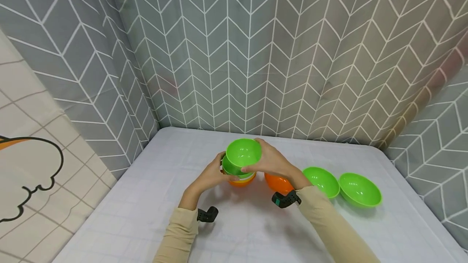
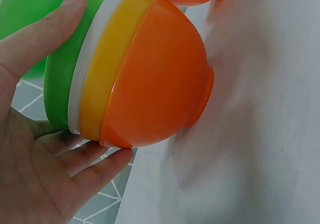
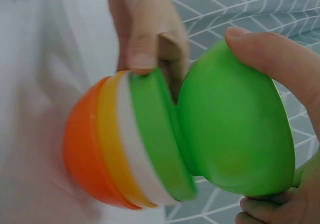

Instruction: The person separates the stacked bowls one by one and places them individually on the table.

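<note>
One green bowl is gripped in the right hand, thumb and fingers at its sides, its mouth facing up and tipped toward the person. It overlaps the top of a stack of bowls; whether they touch I cannot tell. The stack's long axis runs near upright: orange lowest, then yellow, white, green. The left hand holds it from the left, thumb on the near side. The stack is nearer the far edge of the worktop, whose cloth stretches away to the left and near edges. Just right of the stack is an orange bowl; toward the right edge, two green bowls sit mouths up, side by side.
</note>
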`<act>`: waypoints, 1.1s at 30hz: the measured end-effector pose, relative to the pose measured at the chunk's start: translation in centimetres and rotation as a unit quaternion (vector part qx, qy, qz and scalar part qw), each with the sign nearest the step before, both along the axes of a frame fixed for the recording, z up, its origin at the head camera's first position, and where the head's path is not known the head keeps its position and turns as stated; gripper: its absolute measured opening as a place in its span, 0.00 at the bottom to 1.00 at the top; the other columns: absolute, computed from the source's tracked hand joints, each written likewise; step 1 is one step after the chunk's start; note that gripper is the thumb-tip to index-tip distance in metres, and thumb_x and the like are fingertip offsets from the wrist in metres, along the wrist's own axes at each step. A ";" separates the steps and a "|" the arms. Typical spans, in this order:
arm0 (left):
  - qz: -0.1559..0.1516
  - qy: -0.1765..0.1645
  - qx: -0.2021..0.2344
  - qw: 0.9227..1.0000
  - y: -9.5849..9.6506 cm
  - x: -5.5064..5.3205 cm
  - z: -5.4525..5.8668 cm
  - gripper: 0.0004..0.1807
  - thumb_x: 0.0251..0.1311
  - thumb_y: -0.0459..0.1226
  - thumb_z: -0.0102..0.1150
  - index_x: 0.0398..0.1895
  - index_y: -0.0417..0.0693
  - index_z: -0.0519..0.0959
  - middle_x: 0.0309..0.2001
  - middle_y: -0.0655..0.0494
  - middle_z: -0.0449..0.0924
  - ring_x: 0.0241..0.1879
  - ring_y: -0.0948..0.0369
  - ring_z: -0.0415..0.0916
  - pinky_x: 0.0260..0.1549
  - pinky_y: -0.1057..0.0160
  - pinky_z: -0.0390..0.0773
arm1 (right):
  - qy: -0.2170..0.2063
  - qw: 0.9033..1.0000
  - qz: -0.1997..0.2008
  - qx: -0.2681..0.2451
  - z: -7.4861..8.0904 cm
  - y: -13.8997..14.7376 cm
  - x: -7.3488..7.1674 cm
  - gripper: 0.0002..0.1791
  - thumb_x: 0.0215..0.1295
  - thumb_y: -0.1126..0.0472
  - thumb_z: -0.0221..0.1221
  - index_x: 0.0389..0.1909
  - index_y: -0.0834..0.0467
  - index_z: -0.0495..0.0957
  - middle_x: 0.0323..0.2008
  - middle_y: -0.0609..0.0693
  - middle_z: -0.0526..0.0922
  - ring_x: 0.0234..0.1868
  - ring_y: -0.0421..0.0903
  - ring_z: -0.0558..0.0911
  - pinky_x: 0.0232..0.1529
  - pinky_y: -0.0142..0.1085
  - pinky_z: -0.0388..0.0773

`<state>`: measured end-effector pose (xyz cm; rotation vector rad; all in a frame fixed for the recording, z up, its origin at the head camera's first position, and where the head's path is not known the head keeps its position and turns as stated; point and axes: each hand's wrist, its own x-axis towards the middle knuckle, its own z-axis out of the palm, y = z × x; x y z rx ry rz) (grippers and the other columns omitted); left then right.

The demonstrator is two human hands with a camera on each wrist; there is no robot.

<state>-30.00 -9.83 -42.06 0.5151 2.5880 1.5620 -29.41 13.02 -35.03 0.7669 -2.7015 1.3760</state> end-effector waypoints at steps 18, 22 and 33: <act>0.010 -0.011 -0.014 1.000 0.1 -0.1 0.2 0.60 0.41 0.51 0.78 0.74 0.42 0.52 0.68 0.44 0.62 0.66 0.47 0.61 0.61 0.44 0.63 | 0.028 0.998 -0.063 0.015 0.6 5.5 5.5 0.54 0.36 0.50 0.79 0.65 0.62 0.63 0.54 0.56 0.75 0.51 0.53 0.77 0.51 0.52 0.74; 0.010 -0.010 -0.026 1.000 0.1 -0.1 0.2 0.60 0.41 0.51 0.78 0.74 0.41 0.52 0.69 0.43 0.61 0.66 0.46 0.61 0.62 0.44 0.63 | 0.030 0.996 -0.074 0.029 0.0 6.6 6.9 0.56 0.35 0.46 0.79 0.65 0.61 0.63 0.55 0.55 0.75 0.51 0.52 0.77 0.49 0.51 0.75; 0.018 -0.010 -0.032 0.999 0.2 -0.1 0.1 0.59 0.43 0.51 0.77 0.74 0.42 0.52 0.69 0.43 0.61 0.67 0.46 0.60 0.62 0.43 0.62 | 0.016 0.990 -0.114 0.086 -1.6 7.8 10.7 0.63 0.33 0.39 0.77 0.69 0.61 0.59 0.60 0.59 0.72 0.54 0.56 0.75 0.48 0.53 0.75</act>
